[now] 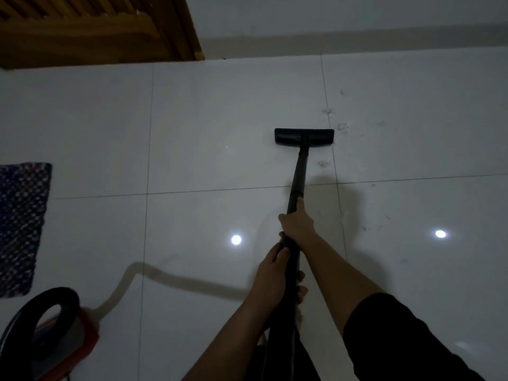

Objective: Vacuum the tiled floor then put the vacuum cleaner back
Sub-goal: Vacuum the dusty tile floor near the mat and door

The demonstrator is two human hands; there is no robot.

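A black vacuum wand point(298, 171) runs forward from my hands to a flat black floor head point(304, 136) lying on the white tiled floor point(209, 127). My right hand point(297, 221) grips the wand higher up the tube. Just behind it, my left hand point(272, 273) grips the wand near its hose end. The red and black vacuum cleaner body point(52, 334) sits at the bottom left, with a pale hose point(121, 284) curving out of it across the tiles. Dust marks point(342, 127) lie just right of the floor head.
A dark patterned mat point(22, 226) lies at the left edge. A brown wooden door point(96, 28) stands at the top left, next to a grey wall and skirting point(357, 42). Two ceiling lights reflect off the glossy tiles.
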